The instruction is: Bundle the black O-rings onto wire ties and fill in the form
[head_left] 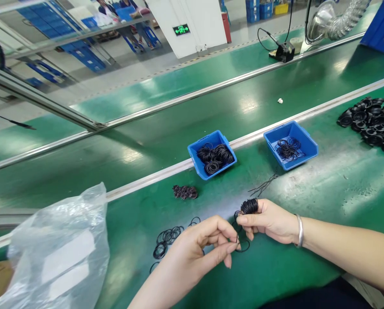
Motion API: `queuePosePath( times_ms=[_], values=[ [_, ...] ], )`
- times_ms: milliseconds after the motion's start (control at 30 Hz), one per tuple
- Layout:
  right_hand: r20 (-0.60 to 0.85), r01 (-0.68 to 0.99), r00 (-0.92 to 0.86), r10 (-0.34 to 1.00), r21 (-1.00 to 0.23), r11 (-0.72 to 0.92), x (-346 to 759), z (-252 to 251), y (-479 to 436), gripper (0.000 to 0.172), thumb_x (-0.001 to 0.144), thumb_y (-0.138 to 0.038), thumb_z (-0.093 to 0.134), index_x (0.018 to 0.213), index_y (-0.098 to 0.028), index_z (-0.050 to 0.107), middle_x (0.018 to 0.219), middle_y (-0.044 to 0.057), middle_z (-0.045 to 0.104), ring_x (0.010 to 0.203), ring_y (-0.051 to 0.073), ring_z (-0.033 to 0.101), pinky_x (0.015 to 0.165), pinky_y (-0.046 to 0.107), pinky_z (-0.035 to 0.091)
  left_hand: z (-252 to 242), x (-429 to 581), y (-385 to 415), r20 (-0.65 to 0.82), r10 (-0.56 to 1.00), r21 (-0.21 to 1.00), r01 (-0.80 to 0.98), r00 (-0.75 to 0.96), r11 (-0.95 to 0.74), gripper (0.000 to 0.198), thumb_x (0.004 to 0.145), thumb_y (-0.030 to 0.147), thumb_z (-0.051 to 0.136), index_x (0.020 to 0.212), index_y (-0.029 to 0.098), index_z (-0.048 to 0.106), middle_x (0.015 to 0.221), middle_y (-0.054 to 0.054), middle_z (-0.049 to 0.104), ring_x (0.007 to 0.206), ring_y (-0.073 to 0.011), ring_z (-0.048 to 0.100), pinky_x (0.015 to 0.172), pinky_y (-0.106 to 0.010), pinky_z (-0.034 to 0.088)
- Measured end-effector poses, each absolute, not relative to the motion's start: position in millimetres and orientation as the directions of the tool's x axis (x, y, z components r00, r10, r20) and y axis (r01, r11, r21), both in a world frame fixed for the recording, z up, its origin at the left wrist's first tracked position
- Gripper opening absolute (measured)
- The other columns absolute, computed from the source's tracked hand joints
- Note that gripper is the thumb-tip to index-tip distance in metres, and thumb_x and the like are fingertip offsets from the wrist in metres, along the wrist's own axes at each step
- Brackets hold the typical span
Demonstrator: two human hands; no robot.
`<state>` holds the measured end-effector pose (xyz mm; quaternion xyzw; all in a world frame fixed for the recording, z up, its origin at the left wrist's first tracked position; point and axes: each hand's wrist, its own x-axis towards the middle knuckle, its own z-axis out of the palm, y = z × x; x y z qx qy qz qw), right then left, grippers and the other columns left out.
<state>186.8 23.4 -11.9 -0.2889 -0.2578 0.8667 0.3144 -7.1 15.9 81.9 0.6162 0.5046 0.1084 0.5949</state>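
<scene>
The person's right hand (269,221) is pinching a bundle of black rubber O-rings (249,207) between thumb and fingertips, with a silver bangle (299,230) sitting on that wrist. The left hand (195,253) is reaching in from the near side of the green conveyor belt (308,201), its thumb and forefinger closing on a loop of black O-ring (243,246) that is hanging from the bundle just above the belt. Loose O-rings (166,240) are lying on the belt beside the left hand, and a small clump of rings (184,192) is sitting farther in, near the metal rail (147,182). Two blue plastic bins (211,154) (290,143) are resting against that rail, each holding black rings. A large heap of black rings (369,124) is sitting toward the right edge of the belt. A clear plastic bag (56,253) is bulging over the near left corner.
</scene>
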Motion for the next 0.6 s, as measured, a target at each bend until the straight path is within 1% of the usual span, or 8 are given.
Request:
queuePosePath(
  times_ms=[133, 200, 300, 400, 500, 600],
  values=[
    [-0.308, -0.372, -0.705, 0.639, -0.606, -0.703, 187.7, -12.4, 22.3, 0.038, 0.069, -0.043, 0.086, 0.074, -0.013, 0.063, 0.065, -0.001, 0.063, 0.056, 0.010, 0.058, 0.060, 0.026, 0.047, 85.0, -3.8, 15.5, -0.523, 0.682, 0.844, 0.426, 0.511, 0.328, 0.011, 0.084, 0.029, 0.065, 0.081, 0.018, 0.067, 0.073, -0.003, 0.073, 0.058, -0.0135, 0.065, 0.061, -0.025, 0.050],
    [-0.286, -0.366, -0.729, 0.622, -0.605, -0.707, 188.2, -12.1, 21.8, 0.037, 0.070, -0.043, 0.085, 0.074, -0.013, 0.064, 0.065, -0.001, 0.064, 0.056, 0.010, 0.059, 0.061, 0.026, 0.047, 83.6, -4.0, 16.4, -0.528, 0.689, 0.841, 0.416, 0.496, 0.345, 0.013, 0.082, 0.031, 0.067, 0.082, 0.018, 0.070, 0.076, -0.004, 0.073, 0.057, -0.0139, 0.065, 0.060, -0.026, 0.050],
    [-0.264, -0.364, -0.740, 0.619, -0.617, -0.698, 189.2, -12.0, 21.5, 0.034, 0.071, -0.040, 0.085, 0.073, -0.013, 0.065, 0.066, -0.001, 0.063, 0.056, 0.010, 0.058, 0.059, 0.025, 0.047, 79.7, -7.7, 19.6, -0.516, 0.738, 0.843, 0.409, 0.435, 0.349, 0.015, 0.082, 0.033, 0.067, 0.084, 0.018, 0.071, 0.070, -0.003, 0.071, 0.058, -0.0143, 0.063, 0.059, -0.026, 0.048],
    [-0.251, -0.356, -0.748, 0.614, -0.629, -0.691, 190.0, -13.9, 21.1, 0.029, 0.074, -0.037, 0.083, 0.076, -0.013, 0.067, 0.067, -0.001, 0.063, 0.056, 0.010, 0.058, 0.056, 0.024, 0.044, 74.7, -11.0, 22.4, -0.505, 0.769, 0.846, 0.402, 0.392, 0.350, 0.015, 0.083, 0.033, 0.066, 0.086, 0.018, 0.068, 0.062, 0.000, 0.067, 0.060, -0.0147, 0.063, 0.060, -0.026, 0.047],
    [-0.240, -0.356, -0.757, 0.608, -0.628, -0.692, 190.3, -16.1, 20.3, 0.026, 0.079, -0.037, 0.079, 0.082, -0.012, 0.071, 0.066, -0.001, 0.062, 0.056, 0.009, 0.058, 0.056, 0.023, 0.042, 69.8, -9.0, 21.8, -0.487, 0.791, 0.852, 0.401, 0.371, 0.336, 0.014, 0.084, 0.032, 0.064, 0.087, 0.019, 0.065, 0.064, 0.000, 0.068, 0.064, -0.0152, 0.065, 0.063, -0.026, 0.049],
    [-0.238, -0.357, -0.771, 0.590, -0.606, -0.711, 190.4, -15.1, 19.9, 0.030, 0.079, -0.040, 0.078, 0.086, -0.012, 0.073, 0.067, 0.000, 0.063, 0.056, 0.010, 0.059, 0.059, 0.025, 0.045, 68.1, -3.7, 18.5, -0.433, 0.837, 0.864, 0.420, 0.334, 0.279, 0.013, 0.086, 0.032, 0.061, 0.088, 0.019, 0.063, 0.070, -0.001, 0.071, 0.070, -0.0165, 0.068, 0.068, -0.028, 0.052]
  ],
)
